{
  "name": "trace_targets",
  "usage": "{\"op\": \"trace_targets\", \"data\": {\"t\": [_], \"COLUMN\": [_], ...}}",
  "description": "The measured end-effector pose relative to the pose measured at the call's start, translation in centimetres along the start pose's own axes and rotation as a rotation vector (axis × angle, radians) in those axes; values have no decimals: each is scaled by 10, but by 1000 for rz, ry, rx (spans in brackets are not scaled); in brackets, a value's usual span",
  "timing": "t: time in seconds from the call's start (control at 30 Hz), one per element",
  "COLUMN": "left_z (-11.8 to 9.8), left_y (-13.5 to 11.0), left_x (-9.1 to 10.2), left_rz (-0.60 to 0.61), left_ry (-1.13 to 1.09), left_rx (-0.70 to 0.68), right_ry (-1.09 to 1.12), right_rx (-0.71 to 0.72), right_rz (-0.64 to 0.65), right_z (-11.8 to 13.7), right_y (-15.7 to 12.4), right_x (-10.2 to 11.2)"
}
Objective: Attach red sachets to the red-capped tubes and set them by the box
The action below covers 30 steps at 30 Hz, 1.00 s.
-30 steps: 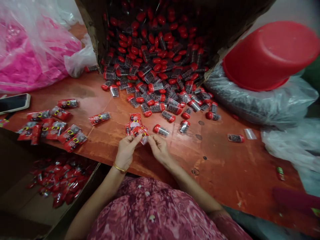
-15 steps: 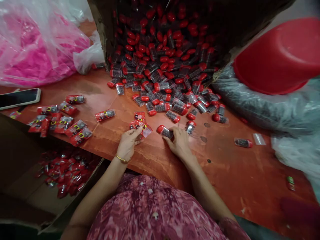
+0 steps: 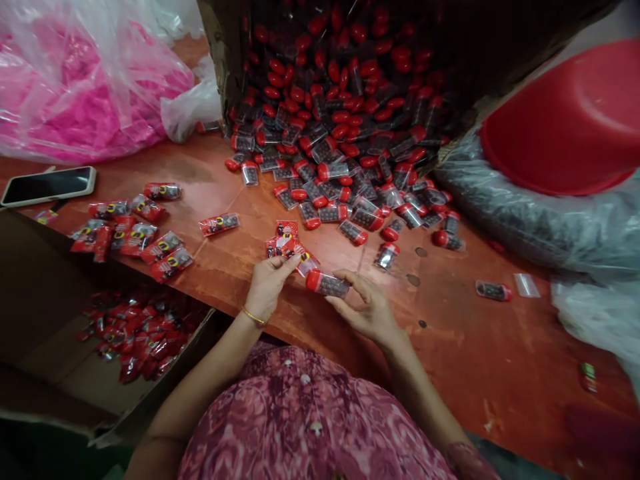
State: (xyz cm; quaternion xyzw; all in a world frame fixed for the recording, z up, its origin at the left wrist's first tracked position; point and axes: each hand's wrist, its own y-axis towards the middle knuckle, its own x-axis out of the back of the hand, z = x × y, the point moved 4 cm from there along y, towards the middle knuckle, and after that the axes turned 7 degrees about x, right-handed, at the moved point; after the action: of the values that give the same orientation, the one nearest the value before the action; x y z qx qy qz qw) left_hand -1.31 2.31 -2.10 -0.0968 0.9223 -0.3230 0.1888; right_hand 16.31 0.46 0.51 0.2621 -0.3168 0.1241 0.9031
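My left hand (image 3: 267, 285) pinches a small stack of red printed sleeves (image 3: 289, 244), with one clear-ended sleeve sticking out to the right. My right hand (image 3: 367, 308) grips a clear tube with a red cap (image 3: 327, 284) and holds its red end against that sleeve's mouth. Both hands hover just above the reddish table (image 3: 450, 347). Behind them, several more red-capped tubes (image 3: 345, 173) spill from a tipped cardboard box (image 3: 220, 60).
Wrapped tubes (image 3: 145, 233) lie at the left, above an open carton (image 3: 135, 333) holding more. A phone (image 3: 47, 185) and pink-filled plastic bag (image 3: 75, 100) sit far left. A red basin (image 3: 565, 127) rests on dark bagged goods (image 3: 525, 213) at right.
My right hand left the sleeve stack, reached right to a loose tube on the table, picked it up and brought it back to the sleeve in my left hand.
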Motion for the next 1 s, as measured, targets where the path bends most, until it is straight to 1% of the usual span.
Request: {"op": "trace_targets", "data": {"t": [0.13,0.27,0.47,0.57,0.63,0.77,0.87,0.93,1.0], "left_z": [0,1,7,10,9,8,9,10,12], "left_y": [0,0,-2,-3,-2,2,2,0,-1], "left_x": [1,-4,-20,-28,-30,-27,-29,-32,-35], "left_rz": [24,66,98,157,187,178,162,129,114], "left_ry": [7,-56,-158,-199,-243,-304,-267,-265,-286], "left_rx": [-72,-57,-74,-36,-19,-1,-41,-101,-119], "right_ry": [-19,7,-15,-78,-79,73,137,120,84], "right_rx": [-70,-73,-44,-46,-47,-129,-181,-196,-191], "right_rz": [-69,-113,-225,-300,-321,-274,-330,-374,-388], "right_z": [-1,2,10,14,14,7,2,1,3], "right_y": [-2,-3,5,11,13,11,8,7,9], "right_x": [-5,-12,-22,-26,-30,-42,-45,-45,-44]}}
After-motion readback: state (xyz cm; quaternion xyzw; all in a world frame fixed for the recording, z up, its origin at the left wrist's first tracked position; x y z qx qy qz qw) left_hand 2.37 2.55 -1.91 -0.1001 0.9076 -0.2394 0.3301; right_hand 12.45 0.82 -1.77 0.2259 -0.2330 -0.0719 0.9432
